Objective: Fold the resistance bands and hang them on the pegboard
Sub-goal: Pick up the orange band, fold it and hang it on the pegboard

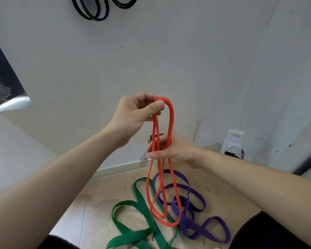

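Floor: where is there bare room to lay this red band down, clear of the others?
Bare beige floor lies between the green flat resistance band and the white baseboard, and also right of the purple flat resistance band, below the white plug-in device. The middle is crowded: green and purple loops lie close together.

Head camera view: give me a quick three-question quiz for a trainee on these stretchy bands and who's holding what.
1. True or false: the green band lies on the floor.
2. Which hand pinches the top of the orange band? A) left hand B) right hand C) neither
3. Fill in: the hung bands up on the wall are coloured ____.

Key: 1 true; 2 A; 3 black.
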{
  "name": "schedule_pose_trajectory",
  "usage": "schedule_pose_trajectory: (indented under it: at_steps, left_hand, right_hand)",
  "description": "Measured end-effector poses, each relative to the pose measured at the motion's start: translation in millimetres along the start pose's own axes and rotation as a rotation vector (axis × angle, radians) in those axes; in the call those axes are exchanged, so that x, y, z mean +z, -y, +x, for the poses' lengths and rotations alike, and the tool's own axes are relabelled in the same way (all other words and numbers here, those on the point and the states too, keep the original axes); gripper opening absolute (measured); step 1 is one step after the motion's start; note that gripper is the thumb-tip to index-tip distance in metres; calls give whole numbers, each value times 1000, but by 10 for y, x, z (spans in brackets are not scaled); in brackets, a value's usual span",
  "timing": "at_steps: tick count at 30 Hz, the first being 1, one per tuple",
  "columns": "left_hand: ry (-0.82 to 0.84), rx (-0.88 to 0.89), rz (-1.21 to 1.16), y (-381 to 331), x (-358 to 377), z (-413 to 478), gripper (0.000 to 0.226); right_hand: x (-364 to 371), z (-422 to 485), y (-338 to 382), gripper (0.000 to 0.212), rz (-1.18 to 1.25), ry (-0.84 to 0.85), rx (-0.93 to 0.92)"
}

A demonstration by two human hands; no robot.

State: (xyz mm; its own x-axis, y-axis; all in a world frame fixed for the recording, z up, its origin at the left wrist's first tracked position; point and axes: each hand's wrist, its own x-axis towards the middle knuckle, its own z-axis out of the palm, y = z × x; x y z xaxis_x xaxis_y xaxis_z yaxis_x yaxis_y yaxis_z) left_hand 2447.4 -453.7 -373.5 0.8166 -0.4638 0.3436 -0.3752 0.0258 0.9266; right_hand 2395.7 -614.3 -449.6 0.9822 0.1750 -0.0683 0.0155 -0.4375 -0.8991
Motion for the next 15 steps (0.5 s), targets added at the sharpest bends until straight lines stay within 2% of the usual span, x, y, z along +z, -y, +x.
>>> schedule_pose_trajectory:
  at_steps: [4, 10, 15]
  left_hand:
    - [-141, -11, -65, -27, -175, 45, 5]
    - [-254, -32, -89, 92, -402, 93, 7]
    - [-302, -87, -80, 294, -502, 115, 6]
  right_hand:
    - [73, 23, -37, 12, -49, -14, 29]
    - [88, 66, -205, 16, -22, -1, 97]
    - [-64, 139, -374, 9, -220, 32, 192]
